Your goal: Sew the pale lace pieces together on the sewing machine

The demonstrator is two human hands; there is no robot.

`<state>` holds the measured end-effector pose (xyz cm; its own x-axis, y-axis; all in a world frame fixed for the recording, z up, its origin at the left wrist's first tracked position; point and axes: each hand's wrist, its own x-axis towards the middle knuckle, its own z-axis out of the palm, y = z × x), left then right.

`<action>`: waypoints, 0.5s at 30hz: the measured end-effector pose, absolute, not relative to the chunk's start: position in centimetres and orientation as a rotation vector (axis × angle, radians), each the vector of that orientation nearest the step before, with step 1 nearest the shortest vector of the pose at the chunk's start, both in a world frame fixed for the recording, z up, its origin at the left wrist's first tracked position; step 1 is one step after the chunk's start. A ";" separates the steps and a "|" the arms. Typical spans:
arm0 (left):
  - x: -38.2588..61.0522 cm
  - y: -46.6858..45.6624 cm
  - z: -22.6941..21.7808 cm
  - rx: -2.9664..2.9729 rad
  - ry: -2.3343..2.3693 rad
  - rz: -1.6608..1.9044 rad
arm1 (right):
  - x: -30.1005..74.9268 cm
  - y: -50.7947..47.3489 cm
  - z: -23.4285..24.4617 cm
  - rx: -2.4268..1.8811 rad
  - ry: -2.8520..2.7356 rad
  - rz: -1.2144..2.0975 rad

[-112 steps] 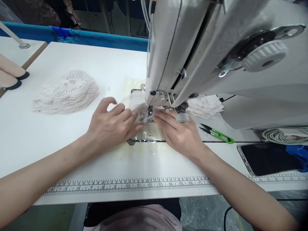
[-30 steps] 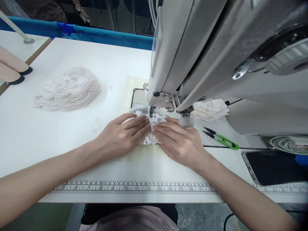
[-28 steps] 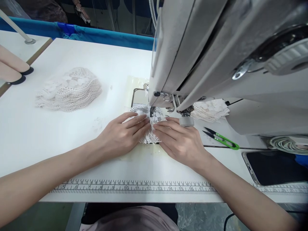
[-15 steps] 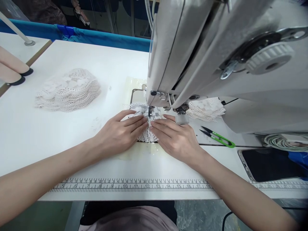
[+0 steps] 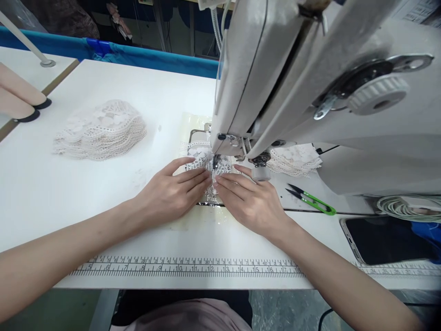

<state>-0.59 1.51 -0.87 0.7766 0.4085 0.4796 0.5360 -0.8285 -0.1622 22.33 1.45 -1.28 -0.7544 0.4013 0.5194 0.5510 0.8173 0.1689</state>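
Observation:
A small piece of white lace (image 5: 200,162) lies under the presser foot (image 5: 216,162) of a sewing machine (image 5: 237,82). My left hand (image 5: 172,191) rests flat on the left part of the lace, fingers stretched toward the needle. On the lace's right part lies my right hand (image 5: 253,197), also with fingers extended and pointing inward. Both sets of fingertips press the fabric close to the foot, a narrow gap between them. The fingers cover much of the lace.
A pile of lace pieces (image 5: 101,131) lies at the left, and more lace (image 5: 294,160) right of the needle. Green thread snips (image 5: 312,200), a phone (image 5: 387,239) and coiled cable (image 5: 409,207) are at the right. A ruler strip (image 5: 193,267) runs along the table's front edge.
The lace has slid away from me under the presser foot, so less of it shows on the near side. Both hands stay in nearly the same place. The view has shifted slightly.

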 end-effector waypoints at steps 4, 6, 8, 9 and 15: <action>-0.5 1.8 -1.0 -2.684 -0.769 -0.641 | 22.2 1.7 -1.2 -0.752 -2.533 -0.436; -0.5 2.0 -1.0 -2.687 -0.793 -0.631 | 22.1 1.8 -1.1 -0.778 -2.529 -0.443; -0.4 2.1 -0.9 -2.689 -0.823 -0.612 | 22.1 1.9 -1.0 -0.804 -2.523 -0.446; -0.4 2.0 -0.9 -2.689 -0.839 -0.603 | 22.1 1.8 -1.0 -0.816 -2.520 -0.445; -0.5 1.0 -0.6 -2.675 -0.816 -0.578 | 22.1 1.2 -0.7 -0.828 -2.527 -0.407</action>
<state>-0.49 0.99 -0.63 0.7598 0.4677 0.4517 0.5816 -0.7994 -0.1507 22.05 1.24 -0.74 -0.7199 0.4831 0.4983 0.6153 0.7765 0.1361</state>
